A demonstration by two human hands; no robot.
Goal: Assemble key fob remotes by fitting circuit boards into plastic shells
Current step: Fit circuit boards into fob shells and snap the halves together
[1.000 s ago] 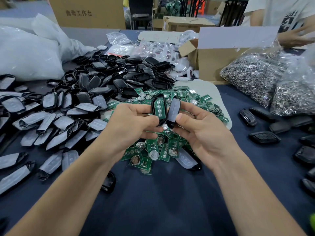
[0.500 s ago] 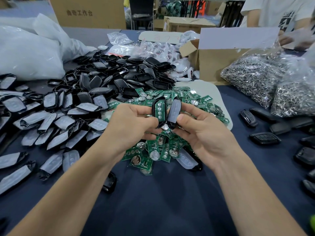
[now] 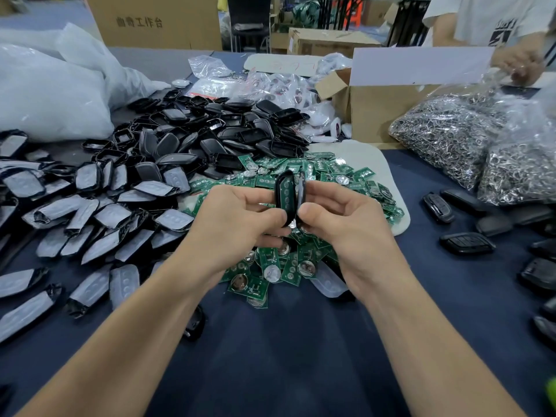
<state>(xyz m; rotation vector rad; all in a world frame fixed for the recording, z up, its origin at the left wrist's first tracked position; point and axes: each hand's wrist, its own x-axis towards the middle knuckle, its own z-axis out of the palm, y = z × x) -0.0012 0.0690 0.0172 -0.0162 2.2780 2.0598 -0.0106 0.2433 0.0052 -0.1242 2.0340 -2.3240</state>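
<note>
- Closer together than a second ago, the two halves now stand almost face to face: the black oval plastic shell half with a green circuit board seated in it [image 3: 285,195], and the black shell half with a pale grey lining [image 3: 301,190], which is turned nearly edge-on to the camera.
- The left hand [image 3: 237,221] grips the board-carrying half. Its thumb lies across the lower end and its fingers curl behind.
- The right hand [image 3: 349,227] pinches the grey-lined half between thumb and curled fingers. Its thumb tip sits just beside the left thumb.
- Both halves are held upright between the hands, above the heap of loose green circuit boards [image 3: 272,266] (many carry round silver coin cells).
- That heap spreads over a flat white tray [image 3: 364,158] on the dark blue table cover [image 3: 285,371].
- Behind the heap lies a mound of empty black plastic shells [image 3: 228,136]. To the left are rows of black shells with grey pads [image 3: 99,212].
- Closed black key fobs [image 3: 467,243] lie well apart on the right.
- Farther off are clear bags of small metal rings [image 3: 451,136], an open cardboard box [image 3: 382,109] and white plastic sacks [image 3: 48,94].
- Another person's hand [image 3: 517,63] is at the far right edge.
</note>
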